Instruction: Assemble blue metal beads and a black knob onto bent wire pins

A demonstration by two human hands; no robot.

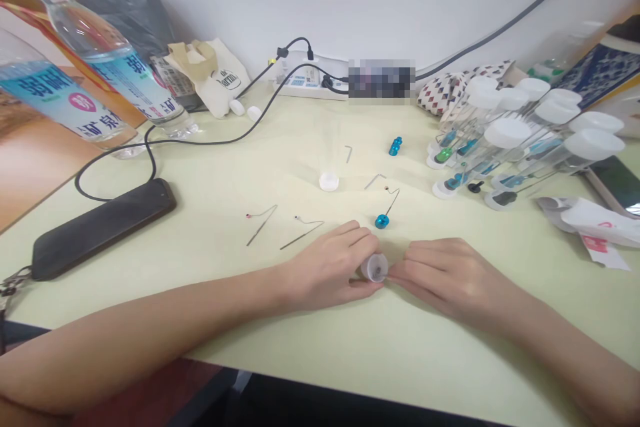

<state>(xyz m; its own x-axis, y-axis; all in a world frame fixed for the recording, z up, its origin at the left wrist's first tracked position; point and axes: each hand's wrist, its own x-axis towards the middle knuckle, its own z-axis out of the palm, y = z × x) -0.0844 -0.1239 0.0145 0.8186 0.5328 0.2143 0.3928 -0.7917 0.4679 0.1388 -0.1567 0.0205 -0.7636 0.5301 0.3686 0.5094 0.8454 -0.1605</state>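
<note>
My left hand (334, 265) rests on the pale yellow table (225, 320) with its fingers curled round a small clear vial (375, 267), whose open mouth faces me. My right hand (445, 273) lies just right of the vial, fingertips pinched at its rim; what they hold, if anything, is too small to see. A blue bead on a bent wire (383, 219) lies right behind the hands. Two thin bent wires (261, 223) (301, 232) lie to the left. A white cap (329, 181) sits further back.
Several clear tubes with white caps (505, 147) lie in a heap at the right. A black phone (103, 227) with its cable is at the left, water bottles (115, 67) behind it. A power strip (305, 83) stands by the wall. Blue beads (395, 145) lie mid-table.
</note>
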